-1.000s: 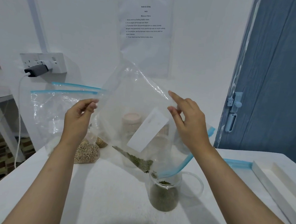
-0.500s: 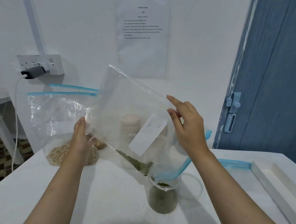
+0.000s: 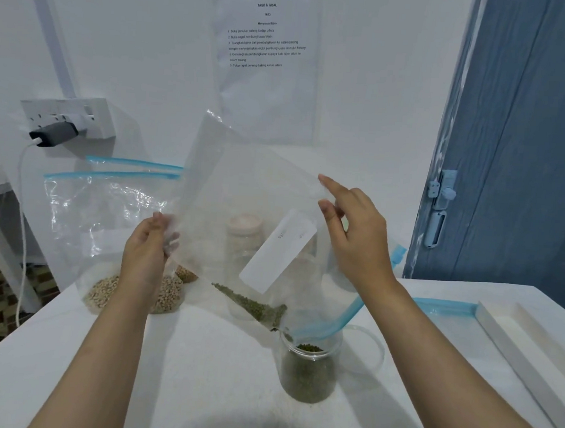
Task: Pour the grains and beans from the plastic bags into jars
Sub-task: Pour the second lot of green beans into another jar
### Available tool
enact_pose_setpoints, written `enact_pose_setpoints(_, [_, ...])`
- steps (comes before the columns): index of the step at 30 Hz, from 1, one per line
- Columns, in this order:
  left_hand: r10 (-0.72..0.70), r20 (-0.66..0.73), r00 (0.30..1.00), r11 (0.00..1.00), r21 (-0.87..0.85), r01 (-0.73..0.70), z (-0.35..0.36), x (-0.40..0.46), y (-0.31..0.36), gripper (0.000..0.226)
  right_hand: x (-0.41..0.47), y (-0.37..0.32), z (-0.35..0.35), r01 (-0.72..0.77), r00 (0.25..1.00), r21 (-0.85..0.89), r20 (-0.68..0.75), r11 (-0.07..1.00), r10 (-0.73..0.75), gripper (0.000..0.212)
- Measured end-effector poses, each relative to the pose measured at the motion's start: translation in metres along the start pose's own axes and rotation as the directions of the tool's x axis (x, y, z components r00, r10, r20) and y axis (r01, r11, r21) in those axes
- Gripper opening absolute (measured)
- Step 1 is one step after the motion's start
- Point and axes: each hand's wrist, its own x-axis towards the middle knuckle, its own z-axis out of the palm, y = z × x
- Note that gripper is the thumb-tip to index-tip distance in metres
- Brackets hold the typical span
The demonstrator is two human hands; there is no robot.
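A clear zip bag [image 3: 242, 191] with a white label hangs tilted above the table, its blue zip mouth pointing down into a glass jar [image 3: 308, 372]. My left hand [image 3: 146, 254] pinches the bag's lower left edge. My right hand [image 3: 353, 232] pinches its upper right edge, forefinger stretched out. A last streak of green beans [image 3: 254, 307] lies along the bag's low edge and runs toward the jar, which is largely full of green beans.
A second zip bag [image 3: 107, 215] with pale grains stands behind my left hand. Other jars [image 3: 244, 234] show blurred through the held bag. A clear lid [image 3: 365, 350] lies by the jar. A white tray [image 3: 532, 351] lines the table's right edge.
My left hand has dropped from the bag's upper left edge to its lower left edge. The bag now hangs flatter and lower, and the streak of green beans has slid toward the jar.
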Motion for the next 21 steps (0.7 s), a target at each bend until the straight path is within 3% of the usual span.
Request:
enact_pose_setpoints(10, [0.046,-0.063,0.997,0.999,0.029,-0.045,0.009,0.002,0.006,0.029,0.000,0.002,-0.004,-0.042,0.998,0.022,-0.050,0.999,0.043,0.036])
enact_pose_setpoints(13, [-0.051,-0.055,0.997,0.984,-0.171,0.041,0.014,0.001,0.004,0.029,-0.001,0.002,-0.005,-0.045,0.997,0.011,-0.054,0.999,0.046,0.036])
enact_pose_setpoints(15, [-0.178,0.005,0.984,0.912,-0.374,0.167,0.013,-0.004,0.001,0.026,-0.002,0.002,-0.006,-0.038,0.997,0.012,-0.063,0.999,0.039,0.036])
enact_pose_setpoints(16, [-0.215,0.035,0.976,0.893,-0.397,0.211,0.013,-0.007,-0.001,0.018,-0.004,0.001,-0.006,-0.034,0.997,0.011,-0.067,0.999,0.034,0.036])
enact_pose_setpoints(21, [-0.126,0.009,0.992,0.951,-0.284,0.123,0.016,-0.006,0.008,0.022,-0.006,0.000,-0.009,-0.033,0.994,0.009,-0.101,0.999,0.034,0.036])
